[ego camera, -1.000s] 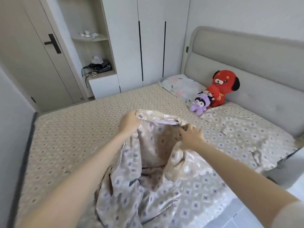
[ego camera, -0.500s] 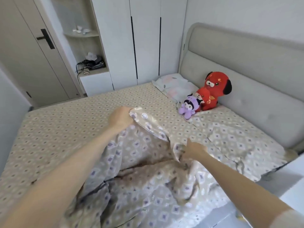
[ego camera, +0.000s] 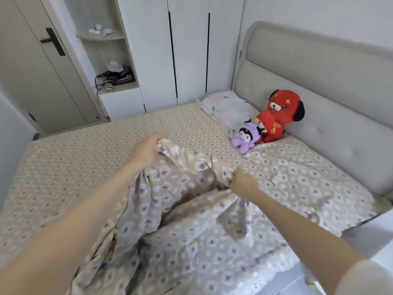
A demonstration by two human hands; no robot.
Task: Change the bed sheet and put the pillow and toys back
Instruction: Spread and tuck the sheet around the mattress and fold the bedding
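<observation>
The things on the shelf [ego camera: 110, 60] at far left are too small to name. Your fingertips on both sides are buried in folds of cloth, and the loose sheet [ego camera: 191, 241] runs out of view at the bottom edge.

Your left hand [ego camera: 146, 153] is curled round a raised edge of that sheet and holds it up off the bed [ego camera: 74, 167]. Between your hands the cloth sags into a dark hollow. Your right hand [ego camera: 242, 184], lower down, pinches another bunch of the same sheet close to the mattress.

Beyond your right hand, well apart, the pillow [ego camera: 229, 107] lies by the headboard [ego camera: 319, 92]. The purple toy [ego camera: 246, 137], small red toy [ego camera: 265, 126] and big red dog [ego camera: 280, 111] sit just to its right.
</observation>
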